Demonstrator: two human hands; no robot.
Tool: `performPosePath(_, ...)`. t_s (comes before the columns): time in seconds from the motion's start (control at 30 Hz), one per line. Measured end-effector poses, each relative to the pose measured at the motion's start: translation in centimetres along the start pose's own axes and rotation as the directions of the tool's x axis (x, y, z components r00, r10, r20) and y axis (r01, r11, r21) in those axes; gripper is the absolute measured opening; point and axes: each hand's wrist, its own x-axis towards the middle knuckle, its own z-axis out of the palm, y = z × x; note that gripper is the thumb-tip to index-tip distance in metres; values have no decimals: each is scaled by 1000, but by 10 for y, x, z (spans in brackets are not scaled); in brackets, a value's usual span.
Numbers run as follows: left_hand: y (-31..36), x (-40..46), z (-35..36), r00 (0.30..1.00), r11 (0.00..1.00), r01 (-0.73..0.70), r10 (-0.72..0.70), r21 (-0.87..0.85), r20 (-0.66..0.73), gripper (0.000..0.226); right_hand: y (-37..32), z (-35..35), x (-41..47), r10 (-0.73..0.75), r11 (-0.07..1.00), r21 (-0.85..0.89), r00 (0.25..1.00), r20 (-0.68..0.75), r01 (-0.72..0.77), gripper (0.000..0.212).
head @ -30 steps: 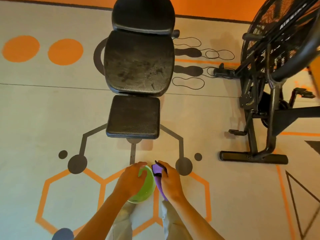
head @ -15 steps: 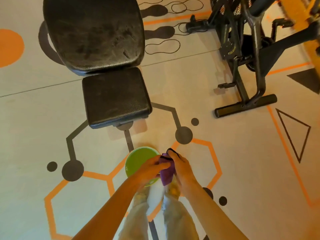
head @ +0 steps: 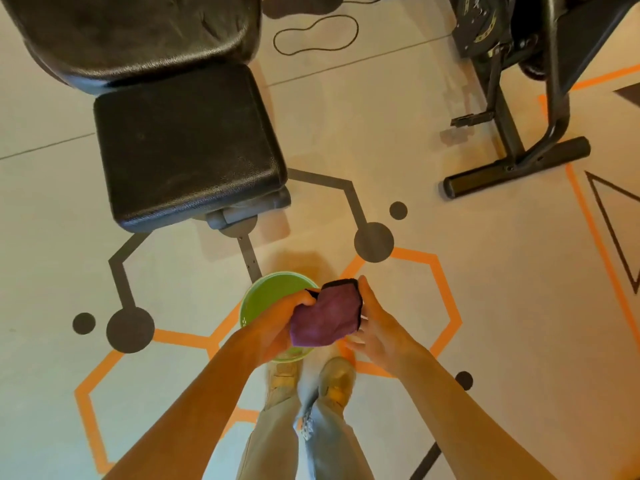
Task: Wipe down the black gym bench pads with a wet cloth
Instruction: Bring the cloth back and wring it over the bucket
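i note both hands clamped on the purple cloth (head: 325,315): left hand (head: 277,327) bunching one edge, right hand (head: 377,327) the other, over the green bowl (head: 266,292) on the floor. step in hand, by my judgement: preparing the cloth. next, carry it to the seat pad (head: 187,143), unwiped, just ahead.

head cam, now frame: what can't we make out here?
- Bowl: the near half is hidden by the left hand and the cloth; whether it holds water is unclear.
- Back pad: the far part is cut off by the top edge.
- Bike: mostly out of frame, top right.
- Cloth wetness: can't tell.
- Right hand: the fingertips are behind the cloth.
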Motion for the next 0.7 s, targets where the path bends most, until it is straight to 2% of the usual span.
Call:
performPosePath(0.07,-4,14,-6,1000,1000,7,-7,-27,-1,23,8,-7,18,-18,1000,-12,999,41,18,71)
performPosePath(0.1,-7,21,-10,1000,998,21,-21,-51,6,23,10,-11,26,-36,999,-5,999,17,36,73)
performPosePath(0.23,-21,40,-28,995,983,79,-67,-169,78,23,17,-23,52,-133,991,17,985,-109,136,43)
performPosePath(0.3,-28,47,-33,996,974,65,-51,-219,69,17,22,-28,66,-166,985,31,975,-147,172,36)
performPosePath(0.4,-35,63,-43,997,966,71,-63,-250,40,14,29,-34,82,-187,981,9,960,-211,193,12)
performPosePath(0.47,-38,75,-56,995,979,97,-93,-178,28,15,34,-42,92,-174,981,36,948,-266,190,10)
performPosePath(0.57,-40,98,-79,993,994,100,-97,37,-69,11,43,-55,108,-160,979,73,944,-289,189,8)
performPosePath(0.63,-41,117,-90,982,962,66,-16,265,-187,8,51,-63,122,-150,986,36,955,-256,165,12)
performPosePath(0.7,-44,136,-97,950,867,39,122,497,-288,11,61,-67,138,-150,989,-44,954,-259,144,13)
